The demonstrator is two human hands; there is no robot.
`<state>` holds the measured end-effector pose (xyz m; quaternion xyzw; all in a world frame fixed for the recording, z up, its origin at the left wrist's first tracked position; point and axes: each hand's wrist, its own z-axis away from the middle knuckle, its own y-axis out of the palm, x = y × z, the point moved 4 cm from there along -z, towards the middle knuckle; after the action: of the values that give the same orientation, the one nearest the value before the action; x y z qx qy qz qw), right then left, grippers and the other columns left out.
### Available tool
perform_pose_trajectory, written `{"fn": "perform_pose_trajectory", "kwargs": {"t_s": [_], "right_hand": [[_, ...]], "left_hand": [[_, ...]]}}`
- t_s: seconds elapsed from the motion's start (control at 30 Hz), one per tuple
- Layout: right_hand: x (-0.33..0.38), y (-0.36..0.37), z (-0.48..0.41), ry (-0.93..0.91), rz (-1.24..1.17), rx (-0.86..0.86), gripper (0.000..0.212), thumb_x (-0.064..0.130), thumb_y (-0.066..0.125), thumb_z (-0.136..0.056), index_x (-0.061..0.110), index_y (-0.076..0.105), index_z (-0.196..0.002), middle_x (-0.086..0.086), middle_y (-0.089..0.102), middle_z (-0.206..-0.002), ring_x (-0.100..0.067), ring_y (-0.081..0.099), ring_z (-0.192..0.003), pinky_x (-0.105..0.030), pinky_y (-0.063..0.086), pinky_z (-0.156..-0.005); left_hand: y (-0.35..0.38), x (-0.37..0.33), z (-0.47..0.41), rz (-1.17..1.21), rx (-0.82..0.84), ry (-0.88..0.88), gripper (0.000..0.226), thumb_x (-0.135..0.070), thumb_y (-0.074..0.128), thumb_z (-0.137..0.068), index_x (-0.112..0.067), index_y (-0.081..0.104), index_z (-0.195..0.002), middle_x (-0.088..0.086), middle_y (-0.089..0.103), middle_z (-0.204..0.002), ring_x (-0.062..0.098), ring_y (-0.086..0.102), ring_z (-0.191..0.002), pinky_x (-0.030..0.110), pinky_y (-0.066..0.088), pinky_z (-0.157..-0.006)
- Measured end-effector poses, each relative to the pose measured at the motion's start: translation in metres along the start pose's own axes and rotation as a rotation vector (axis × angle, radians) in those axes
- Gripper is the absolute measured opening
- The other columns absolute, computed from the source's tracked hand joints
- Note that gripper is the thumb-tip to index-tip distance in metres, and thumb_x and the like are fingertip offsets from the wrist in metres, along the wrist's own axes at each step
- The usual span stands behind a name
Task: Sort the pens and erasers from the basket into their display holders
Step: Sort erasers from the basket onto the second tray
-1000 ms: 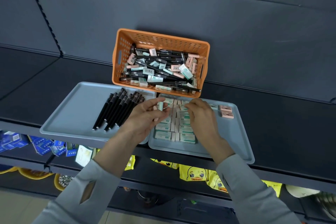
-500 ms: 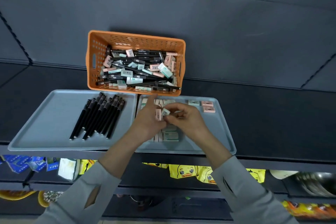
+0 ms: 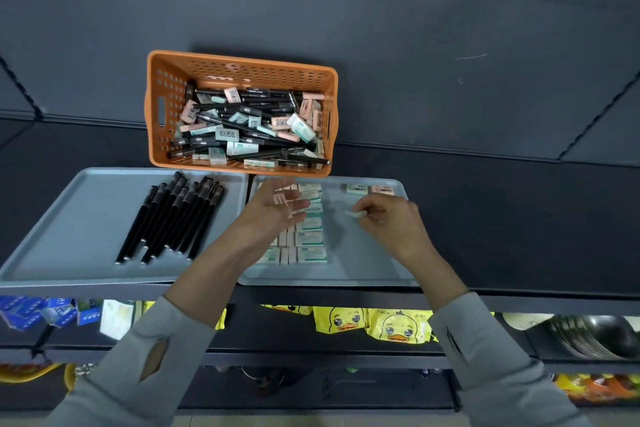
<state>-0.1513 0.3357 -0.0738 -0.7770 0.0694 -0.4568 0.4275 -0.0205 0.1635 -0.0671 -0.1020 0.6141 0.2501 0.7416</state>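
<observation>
Dark shelving (matte back panel), duck packets below.

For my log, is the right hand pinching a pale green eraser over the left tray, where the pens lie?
Not quite: in the head view the right hand pinches the pale green eraser over the right tray, beside the eraser rows, not the left tray.
</observation>
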Motion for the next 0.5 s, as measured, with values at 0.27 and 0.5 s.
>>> {"fn": "perform_pose_trajectory", "kwargs": {"t_s": [0.27,0.5], "right_hand": [[-0.004,-0.021,-0.007,0.055,0.128,-0.120,0.023,0.005,0.063,-0.086,0.019,0.074,-0.100,0.003,0.069,-0.096,-0.011,0.059,-0.078,-0.033,0.053,-0.083],[0.005,0.008,-0.011,-0.077,0.332,0.102,0.016,0.010,0.068,-0.085,0.015,0.075,-0.099,-0.003,0.068,-0.101,-0.021,0.063,-0.094,-0.028,0.046,-0.077]], "left_hand": [[-0.008,0.004,0.001,-0.014,0.016,0.044,0.042,0.004,0.053,-0.095,-0.009,0.041,-0.133,0.013,0.065,-0.118,0.023,0.065,-0.110,0.036,0.051,-0.099],[-0.010,0.004,0.001,-0.007,-0.047,0.049,0.023,-0.001,0.060,-0.092,0.002,0.063,-0.115,0.013,0.073,-0.102,0.021,0.071,-0.096,0.026,0.058,-0.080]]}}
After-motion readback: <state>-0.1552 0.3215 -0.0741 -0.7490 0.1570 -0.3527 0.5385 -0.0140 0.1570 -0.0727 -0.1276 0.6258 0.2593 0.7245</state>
